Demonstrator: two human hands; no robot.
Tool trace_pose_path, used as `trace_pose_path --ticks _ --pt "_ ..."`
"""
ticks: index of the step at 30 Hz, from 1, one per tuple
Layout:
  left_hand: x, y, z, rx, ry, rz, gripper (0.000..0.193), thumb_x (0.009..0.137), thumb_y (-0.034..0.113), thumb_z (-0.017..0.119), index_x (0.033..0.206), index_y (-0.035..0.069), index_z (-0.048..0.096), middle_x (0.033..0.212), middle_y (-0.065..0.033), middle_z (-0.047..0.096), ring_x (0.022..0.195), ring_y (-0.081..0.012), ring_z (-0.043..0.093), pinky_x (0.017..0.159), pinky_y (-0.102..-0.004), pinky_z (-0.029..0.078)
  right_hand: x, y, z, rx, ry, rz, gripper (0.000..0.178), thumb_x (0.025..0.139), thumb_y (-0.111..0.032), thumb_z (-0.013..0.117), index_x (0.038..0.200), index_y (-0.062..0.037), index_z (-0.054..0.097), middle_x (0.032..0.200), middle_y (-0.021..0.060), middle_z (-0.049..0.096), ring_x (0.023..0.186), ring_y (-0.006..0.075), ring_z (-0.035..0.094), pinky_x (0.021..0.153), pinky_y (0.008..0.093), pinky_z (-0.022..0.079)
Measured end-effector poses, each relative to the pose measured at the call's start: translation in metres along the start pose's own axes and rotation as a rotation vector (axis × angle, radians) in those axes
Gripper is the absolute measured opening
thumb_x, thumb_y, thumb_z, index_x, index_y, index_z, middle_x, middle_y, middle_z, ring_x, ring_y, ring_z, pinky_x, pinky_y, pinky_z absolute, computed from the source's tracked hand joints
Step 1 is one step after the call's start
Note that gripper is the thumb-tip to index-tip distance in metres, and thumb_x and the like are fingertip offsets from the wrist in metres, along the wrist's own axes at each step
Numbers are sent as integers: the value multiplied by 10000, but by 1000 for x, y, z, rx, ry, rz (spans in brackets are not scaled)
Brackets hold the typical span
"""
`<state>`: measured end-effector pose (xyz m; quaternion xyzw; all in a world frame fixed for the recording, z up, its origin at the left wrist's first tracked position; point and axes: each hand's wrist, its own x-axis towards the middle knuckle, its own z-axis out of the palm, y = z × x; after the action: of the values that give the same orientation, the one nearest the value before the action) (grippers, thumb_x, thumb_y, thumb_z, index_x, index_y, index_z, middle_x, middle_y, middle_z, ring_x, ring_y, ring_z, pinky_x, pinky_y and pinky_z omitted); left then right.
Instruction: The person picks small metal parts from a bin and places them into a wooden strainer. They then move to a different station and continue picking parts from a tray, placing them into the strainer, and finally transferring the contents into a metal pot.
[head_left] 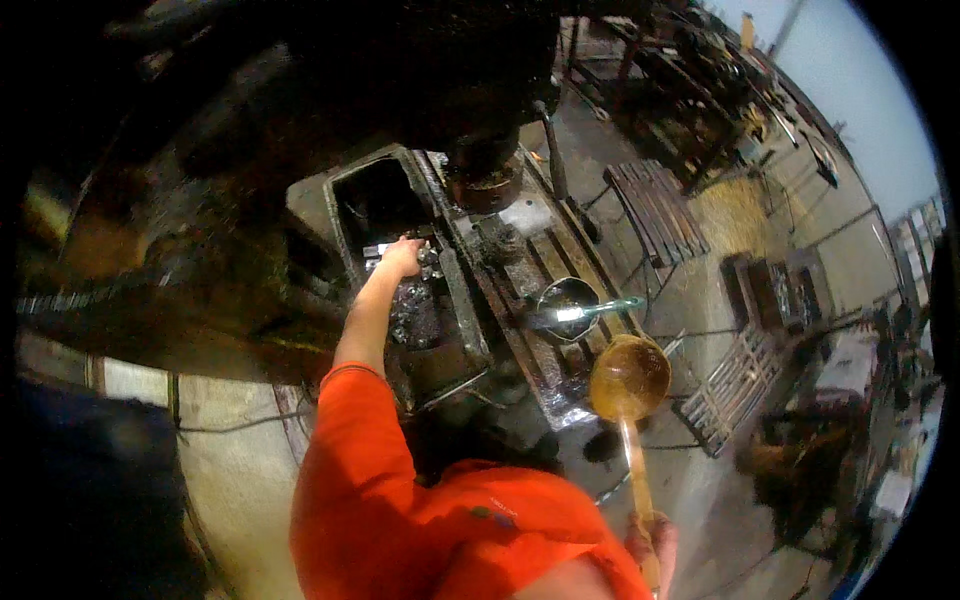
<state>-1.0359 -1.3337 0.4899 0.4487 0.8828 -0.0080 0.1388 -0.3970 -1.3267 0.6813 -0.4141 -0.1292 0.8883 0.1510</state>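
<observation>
Hands, two in number, are shown, each set to a different thing. By the left hand point(403, 257), several shiny metal pieces point(376, 251) are touched inside one dark trough point(456, 290); the pieces are too blurred to be counted, and whether any is gripped cannot be told. By the right hand point(655, 545), near the lower edge, the handle of one yellow dipper point(630, 380) is held with the fingers wrapped round it, its single round bowl-shaped head pointed away from the body. Just beyond that head, one small round pan point(569, 294) is set on one slotted metal table point(535, 350), and one teal-handled tool point(603, 310) is seen across it. Above the table, one dark cylinder point(486, 185) is carried by the machine. Farther right, two slatted stands are seen, one upper point(655, 210) and one lower point(733, 388).
</observation>
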Motion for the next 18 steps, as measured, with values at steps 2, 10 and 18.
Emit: trace_pose_path --ticks 2,10,18 --pt "14 -2 7 27 -90 -41 567 656 203 611 1201 159 462 1170 -154 495 1091 -300 472 888 -383 418 5 13 3 -102 63 -12 297 792 -258 530 924 7 502 563 15 459 389 81 373 349 220 304" --pt "38 27 14 -28 -64 -232 435 632 332 618 990 86 605 1178 -174 478 1006 -299 528 834 -386 445 11 58 17 94 -51 -185 498 726 -380 605 971 41 502 587 -3 471 434 52 430 350 193 317" --pt "59 -12 55 38 -4 -265 474 621 227 603 1073 101 537 1184 -170 456 1071 -342 474 875 -398 428 19 64 8 259 -95 -61 528 605 -356 686 917 23 491 575 32 475 407 94 424 335 208 325"
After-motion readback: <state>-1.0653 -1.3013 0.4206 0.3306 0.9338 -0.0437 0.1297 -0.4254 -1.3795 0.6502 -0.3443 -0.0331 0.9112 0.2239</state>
